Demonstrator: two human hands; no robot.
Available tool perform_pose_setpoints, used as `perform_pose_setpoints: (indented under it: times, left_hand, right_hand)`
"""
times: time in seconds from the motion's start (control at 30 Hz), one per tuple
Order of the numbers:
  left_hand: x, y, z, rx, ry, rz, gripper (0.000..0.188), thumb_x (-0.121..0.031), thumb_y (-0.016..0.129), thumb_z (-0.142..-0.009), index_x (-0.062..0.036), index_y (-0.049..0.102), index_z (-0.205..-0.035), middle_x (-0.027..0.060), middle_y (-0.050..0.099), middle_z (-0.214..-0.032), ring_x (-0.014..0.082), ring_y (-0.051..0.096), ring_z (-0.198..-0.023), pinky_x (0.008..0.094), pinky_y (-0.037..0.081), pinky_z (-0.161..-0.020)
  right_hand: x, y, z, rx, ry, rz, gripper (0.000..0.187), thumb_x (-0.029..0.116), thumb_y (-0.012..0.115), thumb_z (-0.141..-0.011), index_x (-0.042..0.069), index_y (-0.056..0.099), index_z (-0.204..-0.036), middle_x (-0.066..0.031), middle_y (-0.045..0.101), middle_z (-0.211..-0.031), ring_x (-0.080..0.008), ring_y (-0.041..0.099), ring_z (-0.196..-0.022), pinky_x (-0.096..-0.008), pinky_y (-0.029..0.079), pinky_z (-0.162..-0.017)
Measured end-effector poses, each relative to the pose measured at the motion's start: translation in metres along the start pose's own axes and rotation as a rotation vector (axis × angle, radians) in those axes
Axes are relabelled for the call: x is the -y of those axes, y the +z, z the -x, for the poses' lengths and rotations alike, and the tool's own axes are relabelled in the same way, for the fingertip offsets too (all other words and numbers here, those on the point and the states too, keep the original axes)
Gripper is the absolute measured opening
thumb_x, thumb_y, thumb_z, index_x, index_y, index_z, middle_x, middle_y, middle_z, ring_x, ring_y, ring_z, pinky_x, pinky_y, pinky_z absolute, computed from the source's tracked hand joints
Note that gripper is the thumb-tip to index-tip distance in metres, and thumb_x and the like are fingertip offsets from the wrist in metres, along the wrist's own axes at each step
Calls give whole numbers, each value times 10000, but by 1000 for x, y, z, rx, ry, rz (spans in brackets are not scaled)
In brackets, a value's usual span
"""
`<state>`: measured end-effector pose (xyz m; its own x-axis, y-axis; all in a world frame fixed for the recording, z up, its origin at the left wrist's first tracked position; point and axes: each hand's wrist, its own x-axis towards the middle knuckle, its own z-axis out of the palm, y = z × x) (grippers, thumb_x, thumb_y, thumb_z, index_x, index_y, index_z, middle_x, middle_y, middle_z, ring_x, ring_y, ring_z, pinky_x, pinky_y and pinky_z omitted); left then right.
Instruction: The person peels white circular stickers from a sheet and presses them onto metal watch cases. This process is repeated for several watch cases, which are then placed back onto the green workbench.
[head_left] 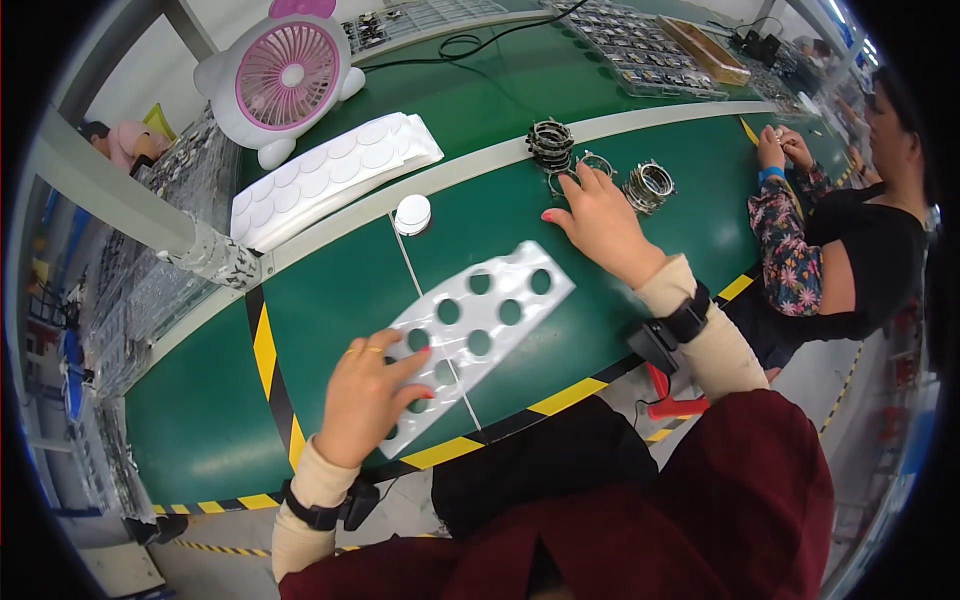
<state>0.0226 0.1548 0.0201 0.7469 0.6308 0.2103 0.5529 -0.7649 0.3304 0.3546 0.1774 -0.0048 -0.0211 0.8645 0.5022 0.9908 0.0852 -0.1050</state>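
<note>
On the green bench lies a white strip [479, 343] with round cut-out holes. My left hand [362, 395] rests on its near left end, thumb and fingers spread apart. My right hand [606, 228] reaches over the bench, its thumb held away from the fingers. Its fingertips are at a thin metal ring [596, 161], partly hidden by them; whether they press on it is not clear. On either side stand a dark stack of metal rings [550, 143] with small lugs and a shinier stack [650, 187]. Left of these sits a small pile of round white discs [412, 214].
Sheets of round white labels [330, 172] lie beyond the bench's rail, beside a pink and white fan [288, 75]. Parts trays [640, 55] and a wooden box [703, 50] stand at the back. A co-worker [840, 230] works at the right. Striped tape [445, 452] marks the near edge.
</note>
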Motion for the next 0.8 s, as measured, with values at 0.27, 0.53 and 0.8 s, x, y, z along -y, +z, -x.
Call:
perform_pose_setpoints:
  times: [0.27,0.53,0.8]
  left_hand:
    - [55,-36,78,-57,-377,-54,444,-70,767,-556,-78,681,-991,126,565,-1096,296,524,-921,369,442,-787]
    - [60,-53,103,55,-318,-36,433,-39,751,-569,-77,680,-995,117,566,-1184,301,517,-995,366,436,-842]
    - [-2,-20,67,125,-160,105,412,-94,750,-598,-87,671,-1002,112,555,-1208,323,491,-1057,380,414,-885]
  right_hand:
    - [39,-7,16,226,-104,56,377,255,693,-715,-12,601,-965,-165,561,-1042,-314,501,-1013,-408,412,-878]
    - [101,-1,32,201,-268,-211,342,215,684,-715,-7,604,-963,-150,557,-1031,-311,477,-1046,-401,404,-893]
    - [126,17,-16,254,-363,-296,275,157,661,-739,-2,612,-959,-146,555,-1055,-311,483,-1071,-404,406,-921]
